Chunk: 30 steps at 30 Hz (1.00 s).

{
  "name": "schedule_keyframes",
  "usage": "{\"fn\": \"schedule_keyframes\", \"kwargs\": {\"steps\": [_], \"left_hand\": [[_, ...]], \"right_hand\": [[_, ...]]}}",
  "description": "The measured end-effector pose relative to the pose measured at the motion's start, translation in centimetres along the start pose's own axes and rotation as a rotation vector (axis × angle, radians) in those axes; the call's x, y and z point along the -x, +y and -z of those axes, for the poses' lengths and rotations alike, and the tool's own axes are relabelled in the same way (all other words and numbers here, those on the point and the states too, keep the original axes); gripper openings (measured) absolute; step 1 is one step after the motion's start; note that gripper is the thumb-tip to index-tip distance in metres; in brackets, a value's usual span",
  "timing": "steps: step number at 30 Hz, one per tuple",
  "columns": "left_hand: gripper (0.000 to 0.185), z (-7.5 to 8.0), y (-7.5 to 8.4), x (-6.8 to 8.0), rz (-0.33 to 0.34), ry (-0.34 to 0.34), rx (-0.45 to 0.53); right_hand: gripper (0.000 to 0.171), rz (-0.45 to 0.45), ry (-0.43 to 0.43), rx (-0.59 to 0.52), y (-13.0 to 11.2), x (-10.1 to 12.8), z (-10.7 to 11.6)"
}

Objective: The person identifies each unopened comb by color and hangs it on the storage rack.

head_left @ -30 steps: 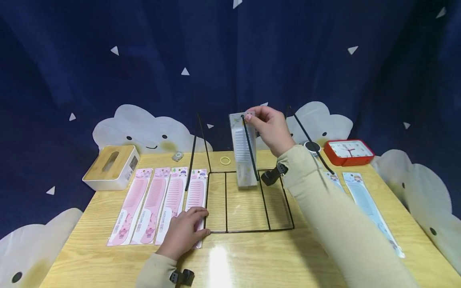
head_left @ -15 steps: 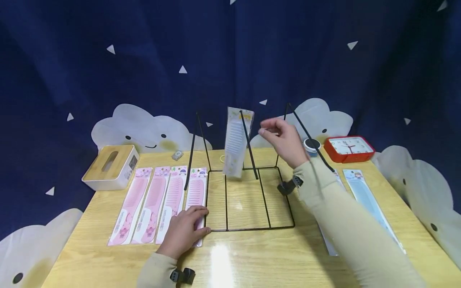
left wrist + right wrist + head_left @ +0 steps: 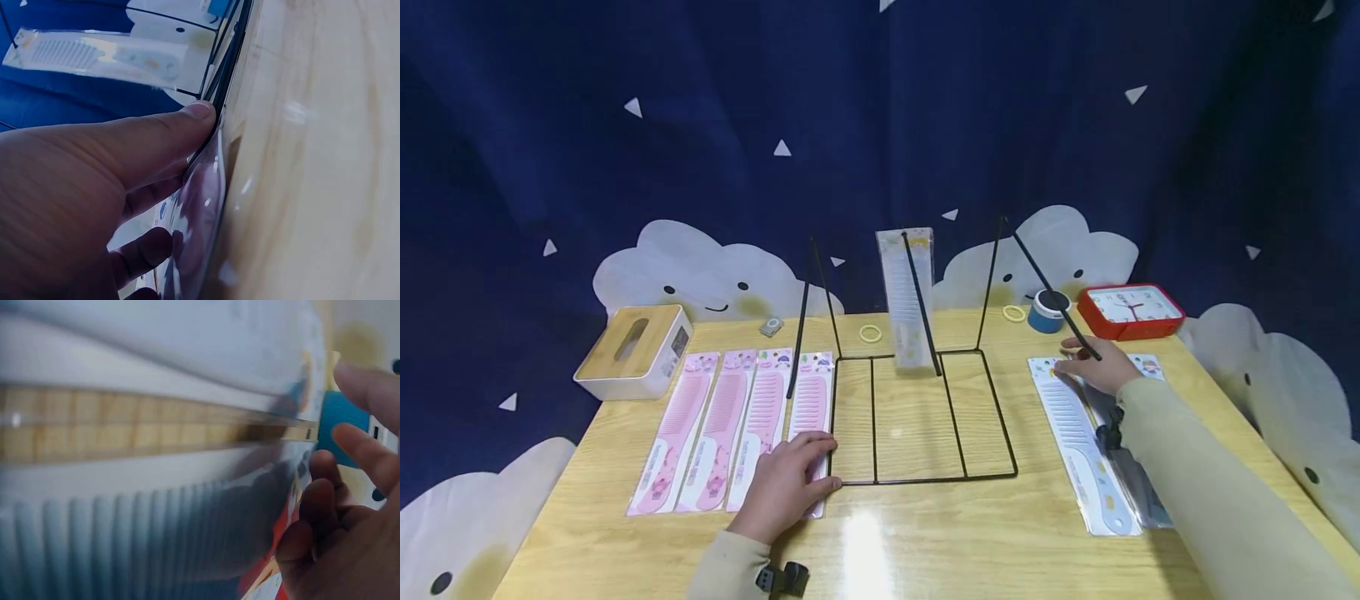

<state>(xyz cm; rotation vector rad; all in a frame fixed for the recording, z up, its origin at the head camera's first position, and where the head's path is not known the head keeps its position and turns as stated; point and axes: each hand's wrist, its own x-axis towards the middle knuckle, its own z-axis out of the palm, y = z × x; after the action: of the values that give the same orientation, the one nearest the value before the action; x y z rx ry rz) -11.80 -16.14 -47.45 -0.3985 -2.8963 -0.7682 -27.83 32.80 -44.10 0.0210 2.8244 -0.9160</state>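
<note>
A black wire rack (image 3: 925,481) stands mid-table, with rods jutting toward me. On its middle rod hangs a packaged pale blue comb (image 3: 901,283). My left hand (image 3: 786,483) holds the rack's front left corner, bent fingertips and thumb on the wire, beside a packaged pink comb (image 3: 810,400). At the right, my right hand (image 3: 1101,367) is over the upper ends of a packaged blue comb (image 3: 1078,442) and a second blue comb packet (image 3: 1142,483), partly covered by the arm. In the right wrist view, its thumb and fingers (image 3: 319,500) are apart, gripping nothing visible.
More packaged pink combs (image 3: 681,433) lie in a row at left, by a tissue box (image 3: 632,350). Along the back are a small grey device (image 3: 771,327), yellow rings (image 3: 870,333), a blue-and-white jar (image 3: 1047,313) and a red clock (image 3: 1131,312). The rack's right rod (image 3: 1052,287) juts above my right hand.
My right hand has let go of the comb packet on the middle rod and moved right, down to the blue combs. The hung packet swung and now hangs straighter. My left hand stays put.
</note>
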Motion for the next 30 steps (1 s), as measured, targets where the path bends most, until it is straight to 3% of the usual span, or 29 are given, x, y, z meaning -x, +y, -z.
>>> {"fn": "schedule_keyframes", "kwargs": {"steps": [3, 6, 12, 17, 21, 26, 30], "left_hand": [[0.049, 0.0, 0.1, -0.2, -0.012, 0.002, -0.003], [0.049, 0.0, 0.3, -0.2, -0.015, 0.002, -0.004], [0.049, 0.1, 0.4, 0.0, -0.004, -0.005, 0.002], [0.049, 0.0, 0.3, 0.1, 0.01, -0.013, -0.002], [0.049, 0.0, 0.1, 0.1, 0.017, -0.019, -0.004], [0.049, 0.1, 0.1, 0.0, 0.011, -0.016, -0.01], [0.049, 0.1, 0.1, 0.0, 0.009, -0.016, -0.015]], "right_hand": [[0.058, -0.05, -0.04, 0.025, 0.0, -0.2, -0.1], [0.046, -0.067, -0.023, 0.034, 0.1, -0.6, -0.2], [0.029, 0.004, 0.071, -0.052, -0.8, -0.4, -0.3], [0.028, 0.163, 0.186, -0.201, -5.4, 2.5, 0.0], [0.027, 0.301, 0.135, -0.41, -10.8, 6.3, -0.3], [0.009, 0.571, 0.101, -0.536, -16.9, 12.5, -0.9], [0.017, 0.819, 0.103, -0.676, -20.1, 16.3, -1.8]]}}
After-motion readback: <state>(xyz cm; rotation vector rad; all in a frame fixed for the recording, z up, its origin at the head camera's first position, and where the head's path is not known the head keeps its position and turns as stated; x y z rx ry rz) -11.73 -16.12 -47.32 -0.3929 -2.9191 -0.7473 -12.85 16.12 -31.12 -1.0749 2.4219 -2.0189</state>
